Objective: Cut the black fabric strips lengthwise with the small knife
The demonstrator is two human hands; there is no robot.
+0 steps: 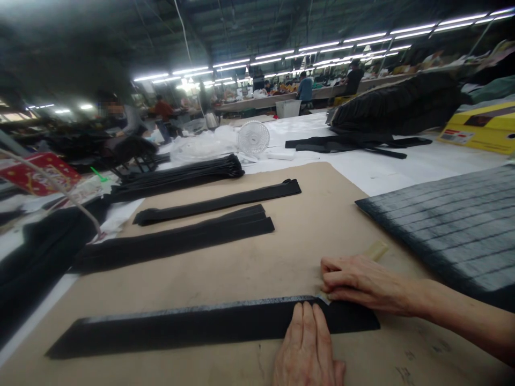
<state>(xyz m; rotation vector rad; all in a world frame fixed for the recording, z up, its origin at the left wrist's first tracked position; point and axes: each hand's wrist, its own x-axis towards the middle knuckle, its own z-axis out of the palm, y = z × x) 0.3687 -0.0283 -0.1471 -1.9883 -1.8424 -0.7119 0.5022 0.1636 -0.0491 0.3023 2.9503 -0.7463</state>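
Observation:
A long black fabric strip (181, 329) lies flat near the front of the brown board, with a greyish band running along its far edge. My left hand (308, 351) presses on the strip with fingers stretched flat. My right hand (362, 281) is closed around a pale yellowish flat tool (377, 250). Its handle sticks out behind the hand and its tip touches the strip's far edge, where the grey band ends. The fist hides the tool's middle, so I cannot tell its exact kind.
Beyond lie black strip stacks (181, 244), (225, 201) and a thicker bundle (181, 177) on the brown board (306, 230) and white table. A grey striped panel (450, 220) is at right. Farther back are a fan (253, 138), yellow box (480, 128), dark fabric pile (396, 104) and several people.

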